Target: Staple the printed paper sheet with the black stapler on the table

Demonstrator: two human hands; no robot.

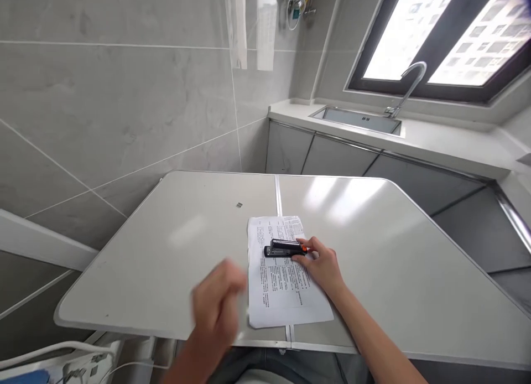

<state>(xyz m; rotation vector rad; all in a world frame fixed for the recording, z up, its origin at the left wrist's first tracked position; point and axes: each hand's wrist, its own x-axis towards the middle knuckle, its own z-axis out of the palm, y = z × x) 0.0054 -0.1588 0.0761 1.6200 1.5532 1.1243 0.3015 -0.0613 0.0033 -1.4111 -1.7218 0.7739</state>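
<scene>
A printed sheet of paper [282, 284] lies on the white folding table [166, 251]. On its upper part rests a black stapler [284, 247] with an orange end. My right hand [321, 262] reaches in from the right, its fingertips touching the stapler's orange end and its fingers curled around it. My left hand [218, 304] hovers over the table just left of the paper's lower left corner. Motion smears it, so its fingers cannot be made out.
A small dark speck [239, 205] sits on the table beyond the paper. A counter with a steel sink [357, 119] and tap [409, 85] runs under the window at the back right. White cables [62, 353] lie at the lower left. Tiled wall stands left.
</scene>
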